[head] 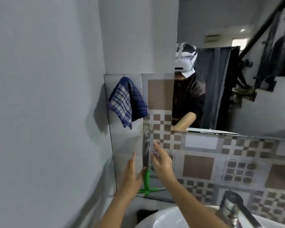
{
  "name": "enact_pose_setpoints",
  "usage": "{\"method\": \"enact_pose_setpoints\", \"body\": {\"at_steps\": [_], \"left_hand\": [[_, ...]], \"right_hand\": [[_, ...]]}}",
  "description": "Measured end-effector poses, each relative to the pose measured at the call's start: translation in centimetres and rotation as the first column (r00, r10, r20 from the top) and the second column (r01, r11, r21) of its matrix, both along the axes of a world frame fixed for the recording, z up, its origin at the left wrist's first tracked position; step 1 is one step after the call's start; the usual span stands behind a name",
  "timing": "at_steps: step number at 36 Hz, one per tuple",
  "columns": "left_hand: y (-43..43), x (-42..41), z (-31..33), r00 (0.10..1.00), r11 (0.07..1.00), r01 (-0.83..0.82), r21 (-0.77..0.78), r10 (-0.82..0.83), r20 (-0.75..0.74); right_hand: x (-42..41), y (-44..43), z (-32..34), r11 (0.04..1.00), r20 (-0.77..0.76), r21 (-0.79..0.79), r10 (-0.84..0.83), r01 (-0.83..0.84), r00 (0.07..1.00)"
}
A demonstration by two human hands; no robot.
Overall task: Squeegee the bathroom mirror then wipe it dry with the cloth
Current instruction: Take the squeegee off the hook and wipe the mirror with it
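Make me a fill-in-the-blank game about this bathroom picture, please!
1. The squeegee hanging on the tiled wall has a ____ handle.
2. The checked cloth hangs ____ the squeegee.
3. Both the left hand and right hand are ____, fingers spread.
4. At bottom right, a metal ____ stands over the white sink.

Missing words: green; above; open; tap

Tiled wall (199,165) carries hanging checked cloth (127,101) and, seemingly hooked, squeegee (146,176).

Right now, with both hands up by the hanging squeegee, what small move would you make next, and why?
Probably close the left hand around the squeegee handle and lift it off its hook. Both hands are open, the right hand holds nothing, and the cloth hangs unused beside the mirror.
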State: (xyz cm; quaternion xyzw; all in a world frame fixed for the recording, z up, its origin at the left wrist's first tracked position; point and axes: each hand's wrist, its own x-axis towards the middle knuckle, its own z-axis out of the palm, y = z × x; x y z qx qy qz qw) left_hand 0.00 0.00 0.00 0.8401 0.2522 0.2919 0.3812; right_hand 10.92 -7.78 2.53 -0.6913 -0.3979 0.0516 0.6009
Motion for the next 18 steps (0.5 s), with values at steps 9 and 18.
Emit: {"method": "enact_pose_setpoints", "body": {"at_steps": [9,18], "left_hand": [[2.5,2.5,-5.6,0.979,0.953,0.175,-0.246,-0.194,-0.057],[1.6,3.0,-7.2,0.982,0.930,0.185,-0.316,-0.167,0.083]], "right_hand": [[-0.1,4.5,-3.3,0.991,-0.173,0.128,0.048,-0.026,0.984],[0.0,4.7,-4.2,0.991,-0.148,0.136,0.029,-0.009,0.989]]}}
